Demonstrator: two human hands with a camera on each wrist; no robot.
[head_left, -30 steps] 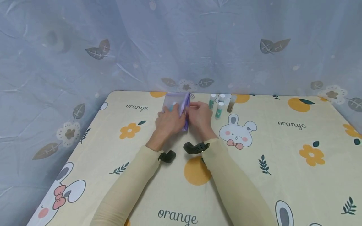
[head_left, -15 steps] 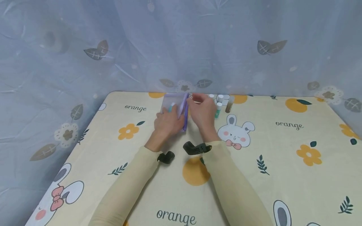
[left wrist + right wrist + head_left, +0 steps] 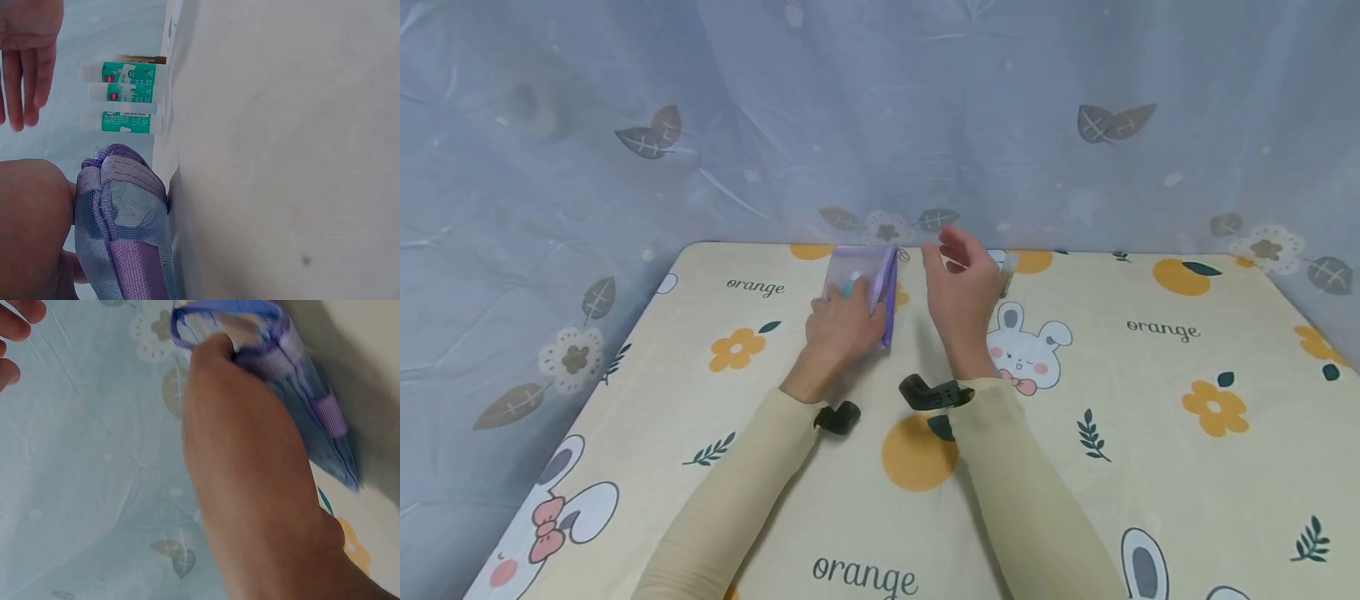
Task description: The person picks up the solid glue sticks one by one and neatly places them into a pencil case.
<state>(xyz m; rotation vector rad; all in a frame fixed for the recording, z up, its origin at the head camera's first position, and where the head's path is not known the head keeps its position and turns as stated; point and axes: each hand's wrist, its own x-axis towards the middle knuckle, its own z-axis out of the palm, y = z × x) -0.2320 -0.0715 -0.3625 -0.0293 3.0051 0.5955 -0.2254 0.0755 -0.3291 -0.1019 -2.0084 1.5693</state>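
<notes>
My left hand (image 3: 844, 327) holds a purple mesh zip pouch (image 3: 848, 260) on the table, fingers over its top. Its thumb is at the pouch's gaping mouth in the right wrist view. A turquoise item with a pale end (image 3: 850, 283) shows through the mesh. My right hand (image 3: 962, 292) hangs in the air right of the pouch, holding nothing; its fingers look straight in the left wrist view. Three green glue sticks with white caps (image 3: 128, 94) stand past the pouch in that view; the right hand hides them from the head camera.
A brown tube with a clear top (image 3: 1007, 277) stands behind the right hand, beside the glue sticks. The cream tablecloth (image 3: 1075, 517) has printed oranges and rabbits. A pale blue curtain (image 3: 865, 125) rises along the table's back edge.
My right hand has left the pouch's edge and moved right and upward, spreading its fingers, toward the glue sticks. The left hand has stayed on the pouch.
</notes>
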